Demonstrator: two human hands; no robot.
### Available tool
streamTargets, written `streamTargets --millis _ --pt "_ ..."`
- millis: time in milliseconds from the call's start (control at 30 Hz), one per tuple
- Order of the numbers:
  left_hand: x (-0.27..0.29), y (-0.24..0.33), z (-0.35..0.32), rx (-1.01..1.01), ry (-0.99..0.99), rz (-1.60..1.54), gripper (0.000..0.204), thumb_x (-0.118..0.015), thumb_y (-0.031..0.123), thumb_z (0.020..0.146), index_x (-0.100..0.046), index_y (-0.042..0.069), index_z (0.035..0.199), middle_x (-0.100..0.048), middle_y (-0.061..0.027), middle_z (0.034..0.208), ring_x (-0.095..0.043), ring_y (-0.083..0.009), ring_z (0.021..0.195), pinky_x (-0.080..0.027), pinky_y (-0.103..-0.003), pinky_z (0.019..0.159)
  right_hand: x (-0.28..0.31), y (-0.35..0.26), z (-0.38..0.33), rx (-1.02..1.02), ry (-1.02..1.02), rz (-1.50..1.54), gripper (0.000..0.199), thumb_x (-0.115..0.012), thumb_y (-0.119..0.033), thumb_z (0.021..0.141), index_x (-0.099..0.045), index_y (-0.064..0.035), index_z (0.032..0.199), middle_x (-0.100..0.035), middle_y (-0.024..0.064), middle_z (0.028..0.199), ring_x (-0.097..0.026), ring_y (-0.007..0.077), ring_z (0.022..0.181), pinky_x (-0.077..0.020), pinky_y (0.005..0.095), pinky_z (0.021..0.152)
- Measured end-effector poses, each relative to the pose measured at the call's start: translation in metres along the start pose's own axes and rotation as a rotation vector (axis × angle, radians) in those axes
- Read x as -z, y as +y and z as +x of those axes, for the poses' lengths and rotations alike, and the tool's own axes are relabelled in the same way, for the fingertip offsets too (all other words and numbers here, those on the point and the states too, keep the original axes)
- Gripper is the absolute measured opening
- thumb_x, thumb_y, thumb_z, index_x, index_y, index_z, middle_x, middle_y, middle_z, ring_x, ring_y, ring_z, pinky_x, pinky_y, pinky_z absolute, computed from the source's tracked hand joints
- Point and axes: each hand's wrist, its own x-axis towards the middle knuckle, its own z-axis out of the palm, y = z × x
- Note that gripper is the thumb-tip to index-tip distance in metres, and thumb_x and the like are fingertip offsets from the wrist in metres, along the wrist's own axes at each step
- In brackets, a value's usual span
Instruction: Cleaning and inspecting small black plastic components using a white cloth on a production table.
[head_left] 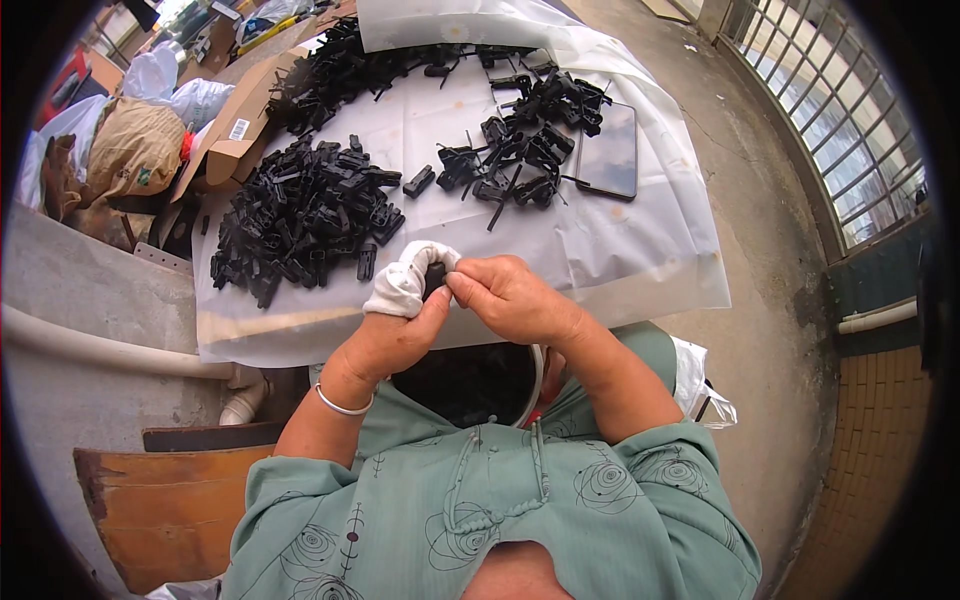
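Observation:
Just past the table's near edge, my left hand (390, 338) is closed on a small black plastic part (435, 278). White cloth (398, 287) wraps the fingers of that hand. My right hand (515, 298) pinches the same part from the right, thumb and forefinger touching it; their tips hide part of it. Beyond my left hand lies a heap of loose black plastic parts (300, 210). One single black part (419, 181) rests to its right. Farther right are black parts still joined to thin stems (525, 150).
Translucent sheeting (640, 250) covers the table. A dark phone (610, 155) lies at its right. Another black heap (325, 80) sits at the back beside a cardboard box (235, 140). Below my hands is a round container (470, 385) with dark contents. A pipe (120, 345) runs at left.

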Motion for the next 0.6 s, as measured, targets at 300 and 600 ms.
streamTargets --millis 300,600 --pt "0.038 0.000 0.021 -0.374 0.466 0.958 0.045 -0.067 0.003 0.070 -0.056 0.000 0.114 -0.056 -0.0176 0.110 -0.053 -0.0323 0.101 -0.043 -0.037 0.086 0.016 0.031 0.023 -0.183 0.372 -0.979 0.024 -0.060 -0.027 0.080 -0.054 -0.0057 0.073 -0.060 0.0107 0.066 -0.060 0.0302 0.062 -0.0496 0.0384 0.056" --pt "-0.021 -0.034 0.006 -0.168 0.342 0.016 0.036 -0.061 0.002 0.082 -0.045 0.000 0.114 -0.053 -0.0094 0.108 -0.053 -0.0109 0.071 -0.046 -0.023 0.063 0.018 -0.005 0.002 -0.396 0.177 0.063 0.019 -0.056 -0.013 0.080 -0.054 0.0005 0.067 -0.041 -0.0027 0.053 -0.036 0.0031 0.053 -0.0315 0.0234 0.045"
